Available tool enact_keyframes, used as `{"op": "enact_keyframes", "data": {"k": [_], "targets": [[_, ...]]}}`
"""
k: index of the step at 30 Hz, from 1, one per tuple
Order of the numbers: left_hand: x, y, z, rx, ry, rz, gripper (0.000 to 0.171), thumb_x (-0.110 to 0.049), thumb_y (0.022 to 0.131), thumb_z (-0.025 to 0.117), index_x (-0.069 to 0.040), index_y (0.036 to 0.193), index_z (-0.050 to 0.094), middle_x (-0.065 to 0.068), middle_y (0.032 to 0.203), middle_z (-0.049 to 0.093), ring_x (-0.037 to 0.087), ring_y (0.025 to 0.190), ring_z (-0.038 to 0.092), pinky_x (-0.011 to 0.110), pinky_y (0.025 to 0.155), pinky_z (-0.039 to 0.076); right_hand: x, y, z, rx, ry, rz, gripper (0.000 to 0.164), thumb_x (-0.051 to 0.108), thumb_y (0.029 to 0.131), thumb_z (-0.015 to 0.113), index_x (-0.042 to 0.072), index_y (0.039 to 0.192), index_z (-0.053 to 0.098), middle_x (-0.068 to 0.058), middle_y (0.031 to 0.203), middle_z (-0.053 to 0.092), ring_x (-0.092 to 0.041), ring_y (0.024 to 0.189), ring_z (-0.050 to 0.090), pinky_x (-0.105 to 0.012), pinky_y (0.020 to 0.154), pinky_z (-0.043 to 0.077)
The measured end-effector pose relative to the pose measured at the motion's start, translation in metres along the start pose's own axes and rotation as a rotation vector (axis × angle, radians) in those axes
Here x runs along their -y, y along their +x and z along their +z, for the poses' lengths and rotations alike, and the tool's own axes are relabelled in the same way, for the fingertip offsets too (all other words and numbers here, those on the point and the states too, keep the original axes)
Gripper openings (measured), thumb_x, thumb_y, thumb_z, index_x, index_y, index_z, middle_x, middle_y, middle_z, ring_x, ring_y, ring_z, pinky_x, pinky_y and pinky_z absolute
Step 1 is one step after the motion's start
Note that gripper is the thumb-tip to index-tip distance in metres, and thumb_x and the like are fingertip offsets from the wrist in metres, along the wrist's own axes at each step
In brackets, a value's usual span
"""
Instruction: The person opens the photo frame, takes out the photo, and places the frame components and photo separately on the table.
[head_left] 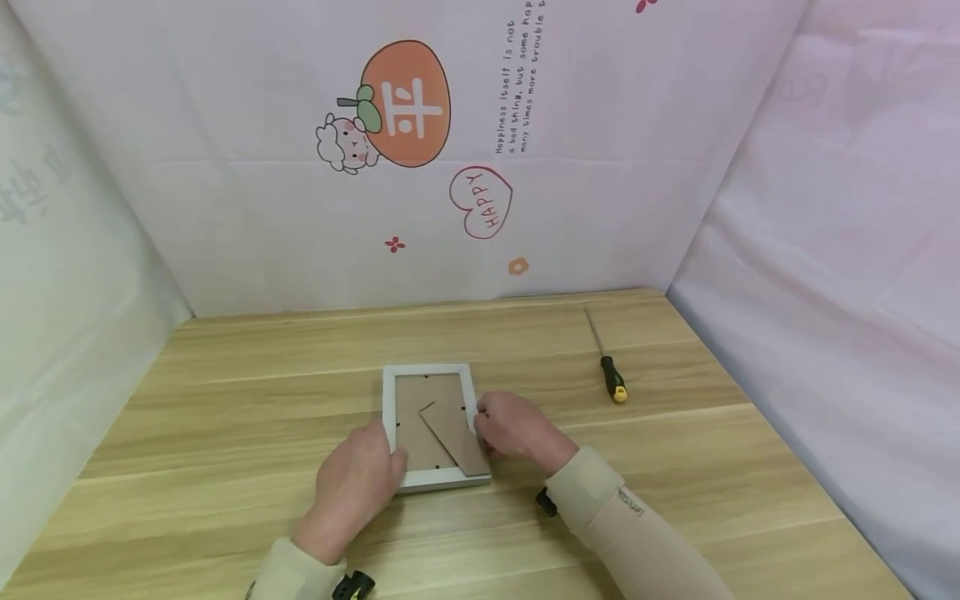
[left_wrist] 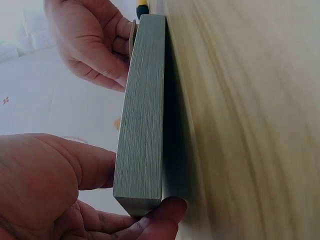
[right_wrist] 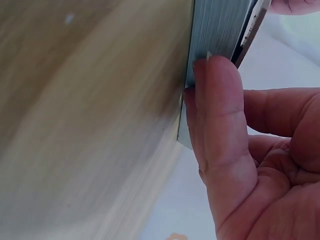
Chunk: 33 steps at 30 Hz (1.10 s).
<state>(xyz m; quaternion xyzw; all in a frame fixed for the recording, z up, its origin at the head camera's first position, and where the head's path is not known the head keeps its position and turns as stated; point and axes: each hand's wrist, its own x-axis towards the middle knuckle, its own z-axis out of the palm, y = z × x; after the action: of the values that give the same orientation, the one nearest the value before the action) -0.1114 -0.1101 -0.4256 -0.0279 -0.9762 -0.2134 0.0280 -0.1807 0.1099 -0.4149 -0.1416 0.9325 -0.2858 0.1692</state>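
A white picture frame (head_left: 437,477) lies face down, its brown backing board (head_left: 420,392) and slanted stand leg (head_left: 461,442) upward. Small dark tabs dot the backing's edges. My left hand (head_left: 360,471) grips the frame's left side near the front corner; in the left wrist view its fingertips (left_wrist: 170,210) reach under the grey side wall (left_wrist: 142,110). At the right side my right hand (head_left: 517,427) holds the frame, its fingers (right_wrist: 222,100) flat along the side wall in the right wrist view. A dark shadow runs under the frame's near edge.
A screwdriver (head_left: 613,379) with a black and yellow handle lies at the back right of the wood-grain table (head_left: 247,400). A white printed cloth (head_left: 262,208) stands behind the table, and more cloth hangs on both sides.
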Motion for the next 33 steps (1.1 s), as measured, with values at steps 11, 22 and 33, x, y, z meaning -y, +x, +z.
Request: {"op": "enact_keyframes", "data": {"k": [11, 22, 33], "targets": [[-0.008, 0.003, 0.007, 0.053, 0.048, -0.039, 0.034, -0.032, 0.089, 0.059, 0.002, 0.096, 0.058, 0.008, 0.075, 0.052, 0.019, 0.060, 0.048, 0.035, 0.047, 0.042, -0.011, -0.005, -0.004, -0.014, -0.048, -0.024, 0.027, 0.015, 0.097, 0.044, 0.008, 0.076, 0.060, -0.004, 0.066, 0.060, -0.016, 0.056, 0.058, -0.033, 0.053, 0.046], [-0.012, 0.004, 0.013, 0.081, 0.055, -0.048, 0.038, -0.030, 0.090, 0.059, 0.006, 0.100, 0.057, 0.012, 0.082, 0.052, 0.021, 0.060, 0.048, 0.035, 0.046, 0.042, -0.015, -0.007, -0.006, 0.009, -0.039, 0.009, 0.025, 0.015, 0.097, 0.045, 0.007, 0.079, 0.061, -0.006, 0.068, 0.062, -0.017, 0.059, 0.061, -0.032, 0.055, 0.047], [-0.012, 0.003, 0.015, 0.068, 0.055, -0.046, 0.037, -0.029, 0.089, 0.059, 0.006, 0.099, 0.057, 0.014, 0.082, 0.050, 0.021, 0.059, 0.047, 0.036, 0.044, 0.040, -0.015, -0.006, -0.006, -0.008, -0.051, -0.011, 0.024, 0.014, 0.097, 0.045, 0.008, 0.079, 0.060, -0.006, 0.065, 0.061, -0.016, 0.056, 0.058, -0.032, 0.053, 0.045]]}}
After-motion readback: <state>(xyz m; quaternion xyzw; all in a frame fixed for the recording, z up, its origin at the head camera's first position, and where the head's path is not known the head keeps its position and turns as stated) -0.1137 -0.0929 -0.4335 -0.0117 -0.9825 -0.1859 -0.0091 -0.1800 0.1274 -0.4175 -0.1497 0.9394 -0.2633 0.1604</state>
